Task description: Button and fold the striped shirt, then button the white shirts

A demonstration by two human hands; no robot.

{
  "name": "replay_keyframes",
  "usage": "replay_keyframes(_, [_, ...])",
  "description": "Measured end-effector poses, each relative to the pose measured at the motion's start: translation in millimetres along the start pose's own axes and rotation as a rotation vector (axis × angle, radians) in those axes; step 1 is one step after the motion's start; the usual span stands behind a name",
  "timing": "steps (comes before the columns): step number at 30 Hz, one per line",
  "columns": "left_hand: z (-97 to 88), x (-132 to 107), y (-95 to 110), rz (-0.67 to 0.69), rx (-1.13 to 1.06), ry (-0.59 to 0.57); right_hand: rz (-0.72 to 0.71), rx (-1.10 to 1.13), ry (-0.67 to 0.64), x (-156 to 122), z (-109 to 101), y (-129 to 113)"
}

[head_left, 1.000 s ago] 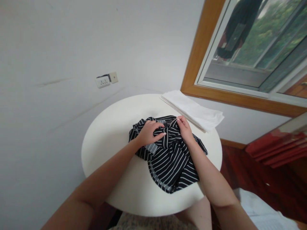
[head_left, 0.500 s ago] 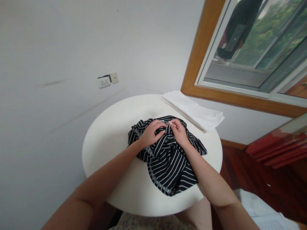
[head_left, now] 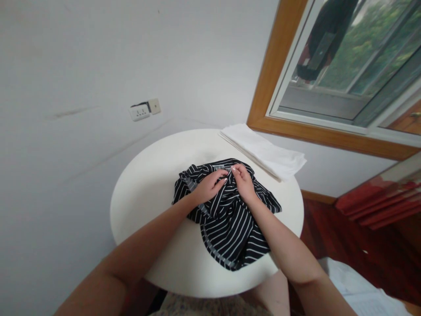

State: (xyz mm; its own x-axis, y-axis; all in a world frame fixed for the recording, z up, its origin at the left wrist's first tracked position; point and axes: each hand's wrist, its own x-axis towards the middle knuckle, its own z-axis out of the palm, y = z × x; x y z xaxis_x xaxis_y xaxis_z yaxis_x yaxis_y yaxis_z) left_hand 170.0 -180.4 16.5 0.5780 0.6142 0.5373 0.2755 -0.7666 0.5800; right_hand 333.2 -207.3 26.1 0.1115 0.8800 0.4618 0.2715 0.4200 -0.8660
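A black shirt [head_left: 233,228] with thin white stripes lies crumpled on a round white table [head_left: 141,188], its curved hem spread toward me. My left hand [head_left: 210,186] rests on the upper part of the shirt, fingers and thumb bent around a fold of its cloth. Close beside it, my right hand [head_left: 244,181] pinches the edge of the same cloth between thumb and fingertips. Small details of the cloth between the fingertips are too fine to make out.
Folded white cloth [head_left: 263,151] lies along the table's far right edge. Behind stand a white wall with a socket [head_left: 140,112] and a wood-framed window [head_left: 263,96]. A red curtain [head_left: 378,202] hangs at the right, above dark wooden floor.
My left fingers have shifted slightly on the fold, and the bit of cloth between the two hands sits a little differently. The shirt stays in place; the view has shifted slightly.
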Motion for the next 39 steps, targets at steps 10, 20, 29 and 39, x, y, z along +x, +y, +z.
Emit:
replay_keyframes(10, [-1.0,2,-4,-0.08,0.197,0.124,0.101,0.103,-0.069,-1,7,7])
replay_keyframes(20, [-31.4,8,-21,-0.228,0.145,0.402,-0.012,-0.101,0.394,13,-25,19])
replay_keyframes(29, [-59.7,8,-30,-0.296,0.271,0.646,-0.188,-0.2,0.503,13,-36,-1])
replay_keyframes(39, [-29.6,5,-6,-0.001,0.468,0.161,-0.216,-0.174,0.395,8,-32,-8])
